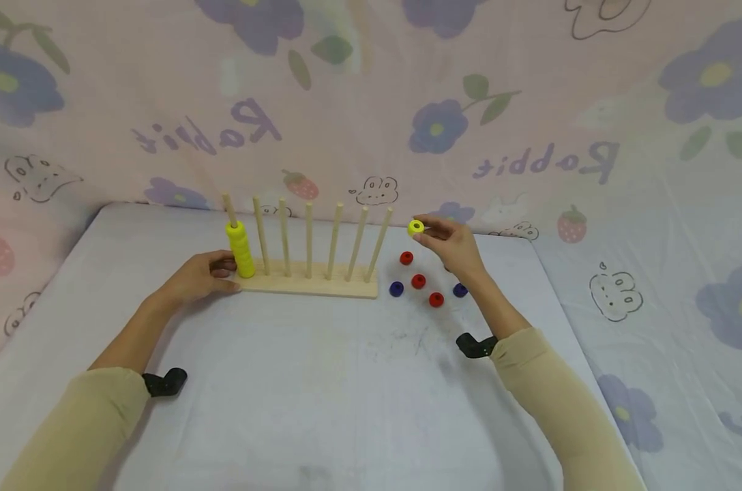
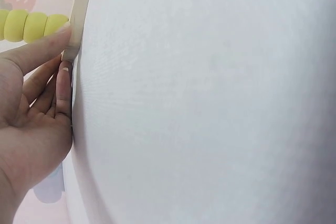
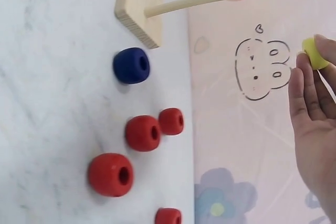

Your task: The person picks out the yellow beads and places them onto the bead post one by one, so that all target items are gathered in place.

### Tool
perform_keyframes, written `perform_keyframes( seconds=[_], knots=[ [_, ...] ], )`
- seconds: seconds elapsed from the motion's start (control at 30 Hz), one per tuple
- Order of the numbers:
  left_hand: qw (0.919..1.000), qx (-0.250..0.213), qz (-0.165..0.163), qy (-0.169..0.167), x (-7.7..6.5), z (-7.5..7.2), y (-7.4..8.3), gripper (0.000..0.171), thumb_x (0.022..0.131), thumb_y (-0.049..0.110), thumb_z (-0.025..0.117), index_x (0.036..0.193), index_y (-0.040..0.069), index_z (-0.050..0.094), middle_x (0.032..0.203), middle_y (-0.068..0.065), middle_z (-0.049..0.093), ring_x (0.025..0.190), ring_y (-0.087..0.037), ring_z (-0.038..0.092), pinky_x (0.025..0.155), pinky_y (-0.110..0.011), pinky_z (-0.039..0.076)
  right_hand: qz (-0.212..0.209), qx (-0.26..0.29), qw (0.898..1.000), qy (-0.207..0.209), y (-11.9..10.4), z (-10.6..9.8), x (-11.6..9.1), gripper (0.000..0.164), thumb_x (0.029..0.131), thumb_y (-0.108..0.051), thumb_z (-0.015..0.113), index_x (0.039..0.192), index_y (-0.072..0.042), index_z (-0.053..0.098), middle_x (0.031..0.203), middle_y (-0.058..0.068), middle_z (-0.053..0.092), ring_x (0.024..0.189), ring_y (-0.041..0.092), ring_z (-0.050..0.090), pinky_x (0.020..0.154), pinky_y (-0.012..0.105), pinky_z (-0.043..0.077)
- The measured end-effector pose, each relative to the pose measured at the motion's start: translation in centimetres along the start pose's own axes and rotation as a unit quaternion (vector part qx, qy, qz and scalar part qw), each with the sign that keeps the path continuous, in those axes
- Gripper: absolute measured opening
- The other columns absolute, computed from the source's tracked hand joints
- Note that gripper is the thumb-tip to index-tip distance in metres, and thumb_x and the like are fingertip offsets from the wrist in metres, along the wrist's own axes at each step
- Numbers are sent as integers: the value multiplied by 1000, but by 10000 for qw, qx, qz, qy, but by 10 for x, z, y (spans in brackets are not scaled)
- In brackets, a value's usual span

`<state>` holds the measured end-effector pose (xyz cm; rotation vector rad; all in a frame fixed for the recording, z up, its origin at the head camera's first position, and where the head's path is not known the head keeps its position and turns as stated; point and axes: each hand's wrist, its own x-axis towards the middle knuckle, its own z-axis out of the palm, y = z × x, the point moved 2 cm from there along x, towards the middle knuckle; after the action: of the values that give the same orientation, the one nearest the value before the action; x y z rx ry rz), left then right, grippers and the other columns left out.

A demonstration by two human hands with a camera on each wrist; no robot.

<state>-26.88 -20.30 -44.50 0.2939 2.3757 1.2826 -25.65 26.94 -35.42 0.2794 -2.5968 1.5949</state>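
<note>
A wooden peg stand [image 1: 309, 288] with a row of upright pegs stands on the table. Yellow beads [image 1: 241, 252] are stacked on its leftmost peg; the other pegs are bare. At the stand's left end my left hand [image 1: 202, 276] grips the base, thumb on the near side beside the lowest bead, as the left wrist view shows. Above the table, right of the stand, my right hand [image 1: 453, 245] pinches a yellow bead [image 1: 415, 228] between thumb and fingers. The bead is raised, apart from the pegs, and its hole shows in the head view.
Several red beads [image 1: 436, 299] and blue beads [image 1: 396, 289] lie loose right of the stand, some partly hidden by the right arm. A patterned cloth [image 1: 346, 123] hangs behind the white table [image 1: 285, 395]. Each wrist wears a black device [image 1: 166, 382].
</note>
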Motion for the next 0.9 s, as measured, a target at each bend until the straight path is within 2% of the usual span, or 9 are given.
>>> perform_keyframes(
  seconds=[0.2, 0.43, 0.7, 0.9],
  knots=[
    [10000, -6, 3, -50, 2, -3, 2, 80, 86, 14, 79, 149, -6, 35, 142, -26, 48, 130, -39, 47, 111, -49, 37, -132, 48, 9999, -85, -20, -6, 8, 37, 92, -18, 73, 128, -9, 67, 121, 6, 67, 103, 16, 68, 91, 28, 55],
    [9999, 58, 27, -97, 3, -6, 2, 81, 85, 16, 79, 149, -6, 34, 142, -26, 48, 130, -38, 48, 110, -47, 38, -407, -29, 9991, -138, -39, -8, 17, 35, 91, -12, 73, 125, -7, 69, 115, 6, 70, 97, 12, 69, 88, 27, 55],
    [9998, 0, -23, -213, 2, -10, -4, 83, 86, 14, 78, 151, -5, 31, 145, -26, 46, 133, -39, 45, 112, -48, 35, -701, -135, 9971, -271, -64, -5, 25, 34, 91, -14, 74, 124, -8, 70, 111, 8, 71, 94, 14, 70, 84, 26, 56],
    [9997, -12, -7, -250, 4, -6, -7, 83, 86, 13, 78, 151, -6, 31, 145, -27, 45, 133, -40, 45, 112, -49, 35, -953, -177, 9946, -367, -82, 0, 32, 33, 90, -12, 74, 122, -6, 70, 112, 10, 72, 95, 14, 71, 85, 26, 55]
  ],
)
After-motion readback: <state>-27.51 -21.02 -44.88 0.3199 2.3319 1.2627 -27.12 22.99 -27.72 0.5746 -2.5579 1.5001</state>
